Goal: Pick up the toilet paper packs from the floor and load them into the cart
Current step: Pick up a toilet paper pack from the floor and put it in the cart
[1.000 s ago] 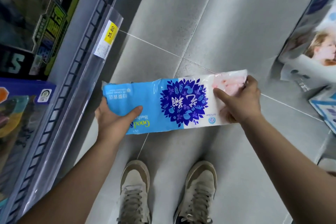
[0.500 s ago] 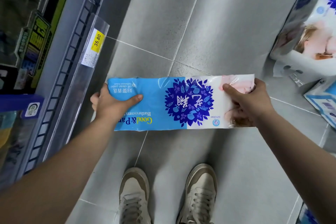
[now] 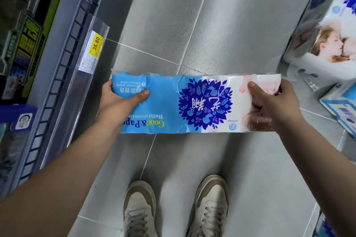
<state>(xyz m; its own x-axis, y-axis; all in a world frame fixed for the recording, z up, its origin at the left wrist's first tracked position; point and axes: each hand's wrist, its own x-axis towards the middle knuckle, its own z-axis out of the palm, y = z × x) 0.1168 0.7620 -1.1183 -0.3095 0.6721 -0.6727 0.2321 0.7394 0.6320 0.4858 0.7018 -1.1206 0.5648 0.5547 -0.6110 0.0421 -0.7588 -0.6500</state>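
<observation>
A long toilet paper pack [image 3: 173, 102], light blue and white with a dark blue flower print, hangs level above the grey tiled floor, in front of my feet. My left hand [image 3: 119, 100] grips its blue left end, thumb on top. My right hand [image 3: 273, 104] grips the white and pink right end. More packs stand on the floor at the right: a large white one with a printed picture [image 3: 327, 40] and a blue boxy one [image 3: 342, 107]. No cart is in view.
A store shelf [image 3: 57, 67] with a wire front rail and a yellow price tag [image 3: 96, 43] runs along the left. My two beige sneakers [image 3: 140, 209] stand on the floor tiles [image 3: 231, 25] below the pack. Another blue pack's corner [image 3: 327, 227] shows bottom right.
The pack has risen a little and turned level and face-up, its lettering now showing fully. Both hands keep their grip on its ends. The view has shifted slightly forward.
</observation>
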